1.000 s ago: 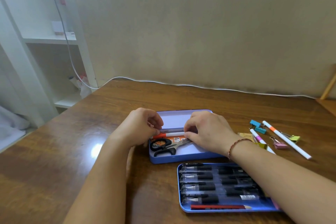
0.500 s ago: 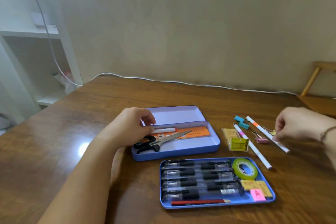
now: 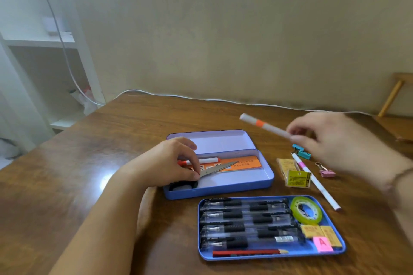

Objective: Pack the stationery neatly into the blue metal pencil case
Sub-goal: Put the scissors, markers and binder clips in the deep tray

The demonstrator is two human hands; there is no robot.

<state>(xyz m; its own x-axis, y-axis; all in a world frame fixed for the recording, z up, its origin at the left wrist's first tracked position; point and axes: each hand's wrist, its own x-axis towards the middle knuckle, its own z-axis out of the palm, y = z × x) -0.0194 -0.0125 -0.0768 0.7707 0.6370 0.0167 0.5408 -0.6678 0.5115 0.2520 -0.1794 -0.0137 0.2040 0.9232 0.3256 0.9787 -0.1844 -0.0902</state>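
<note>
Trouble looked likeliest from the white pen [image 3: 266,127] pinched in the right hand [image 3: 335,140] above the desk [image 3: 67,174], since the left hand [image 3: 169,165], fingers resting on the scissors [image 3: 214,168], crowded the open blue case [image 3: 223,188]

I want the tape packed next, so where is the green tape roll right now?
In the head view, the green tape roll lies in the right end of the near blue tray, beside the black pens and above the yellow notes.
</note>
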